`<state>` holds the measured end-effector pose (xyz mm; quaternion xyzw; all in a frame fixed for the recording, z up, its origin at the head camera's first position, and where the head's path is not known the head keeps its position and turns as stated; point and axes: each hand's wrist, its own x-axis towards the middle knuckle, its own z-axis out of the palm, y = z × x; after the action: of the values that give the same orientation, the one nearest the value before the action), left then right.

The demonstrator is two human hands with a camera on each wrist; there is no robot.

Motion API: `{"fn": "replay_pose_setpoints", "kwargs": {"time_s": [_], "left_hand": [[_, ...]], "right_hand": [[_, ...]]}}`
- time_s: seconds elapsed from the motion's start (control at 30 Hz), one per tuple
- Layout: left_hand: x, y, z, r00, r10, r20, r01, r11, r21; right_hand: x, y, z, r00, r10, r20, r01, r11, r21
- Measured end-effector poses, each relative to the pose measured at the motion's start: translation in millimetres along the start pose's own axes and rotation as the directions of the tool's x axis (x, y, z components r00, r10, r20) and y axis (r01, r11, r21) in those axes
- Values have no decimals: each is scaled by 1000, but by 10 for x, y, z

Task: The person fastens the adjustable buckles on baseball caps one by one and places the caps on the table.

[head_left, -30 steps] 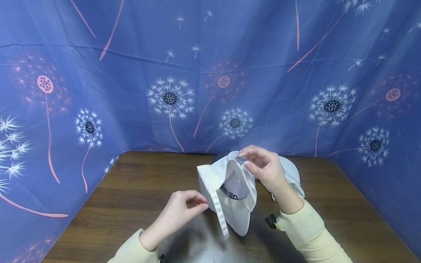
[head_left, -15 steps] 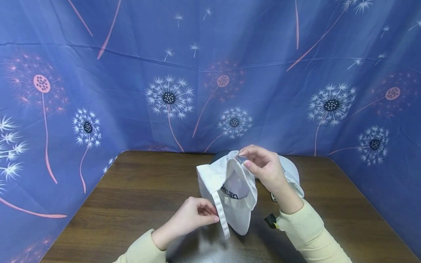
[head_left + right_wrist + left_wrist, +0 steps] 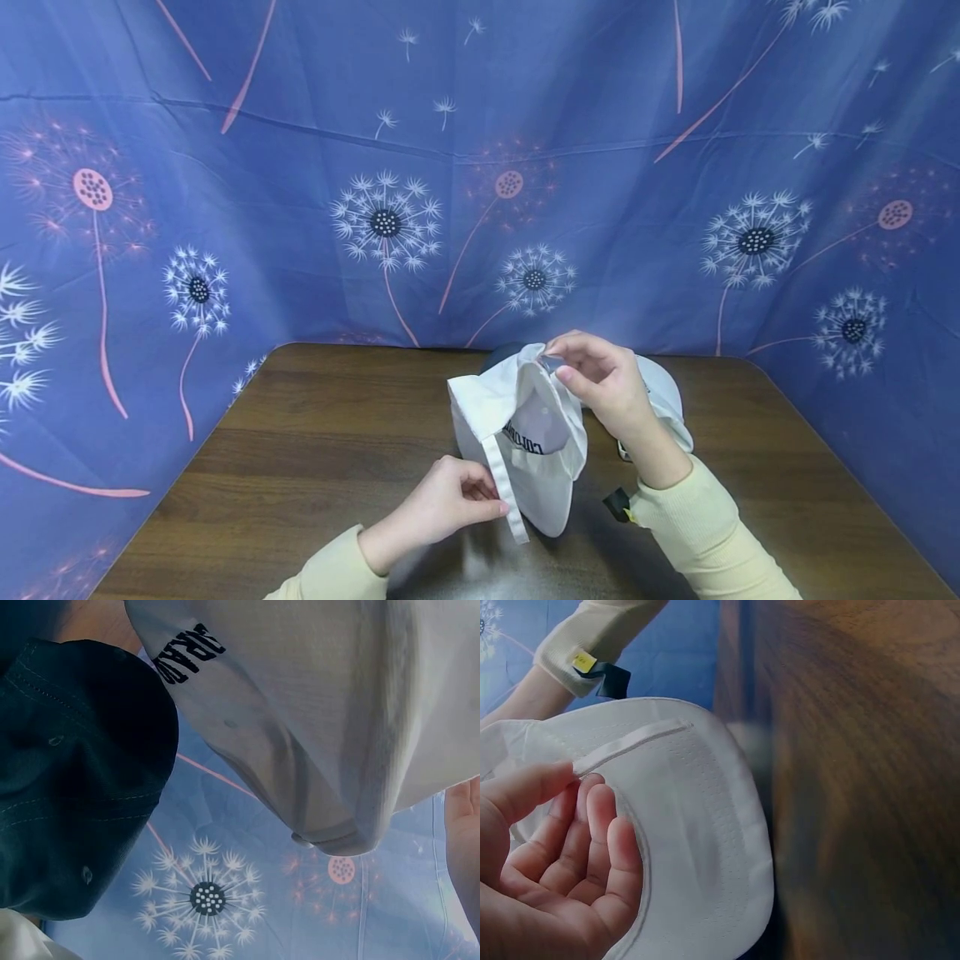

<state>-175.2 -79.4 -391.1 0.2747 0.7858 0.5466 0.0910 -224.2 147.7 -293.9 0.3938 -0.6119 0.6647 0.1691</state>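
A white baseball cap (image 3: 540,492) is held up on its side over the table, opening toward me, black lettering showing inside it. My right hand (image 3: 603,379) pinches its upper edge beside a small grey metal buckle (image 3: 551,364). From the cap's near side hangs a narrow white strap (image 3: 501,471). Low on this strap, my left hand (image 3: 457,500) grips it between thumb and fingers; in the left wrist view the strap (image 3: 634,746) runs out of that pinch across the brim (image 3: 705,847). The right wrist view shows the cap's crown (image 3: 322,712) close up.
Behind the right hand, a second white cap (image 3: 663,392) lies on the brown wooden table (image 3: 322,408). A dark cap (image 3: 498,358) sits at the back, larger in the right wrist view. A blue dandelion-print cloth (image 3: 637,250) hangs around the table's back and sides.
The left hand has moved right, from beside the cap to the hanging strap, and now pinches it near its lower end. The right hand and cap have stayed put.
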Motion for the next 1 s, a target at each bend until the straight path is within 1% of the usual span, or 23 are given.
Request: {"fn": "replay_pose_setpoints", "kwargs": {"time_s": [0.1, 0.2, 0.4, 0.57, 0.73, 0.93, 1.0], "left_hand": [[-12, 40, -23, 1000, 27, -16, -27, 1000, 11], [-26, 88, -52, 999, 41, -26, -40, 999, 14], [-46, 187, -118, 998, 29, -50, -27, 999, 40], [-60, 279, -198, 996, 44, -79, -37, 996, 83], [-70, 384, -275, 993, 38, -110, -30, 997, 78], [-48, 513, -365, 990, 48, -134, -42, 998, 49], [-32, 563, -395, 989, 41, -144, -36, 999, 38]], "right_hand": [[2, -1, -4, 1000, -2, -4, 2, 1000, -10], [5, -2, -10, 1000, -2, -11, 2, 1000, -20], [7, 7, -11, 1000, -8, -13, 8, 1000, -3], [9, 14, -11, 1000, -9, -15, 9, 1000, -4], [6, 19, -20, 999, 4, -33, -6, 999, -40], [13, 22, -22, 999, -4, -44, 2, 999, -43], [15, 20, -18, 999, -7, -44, 5, 999, -43]]}}
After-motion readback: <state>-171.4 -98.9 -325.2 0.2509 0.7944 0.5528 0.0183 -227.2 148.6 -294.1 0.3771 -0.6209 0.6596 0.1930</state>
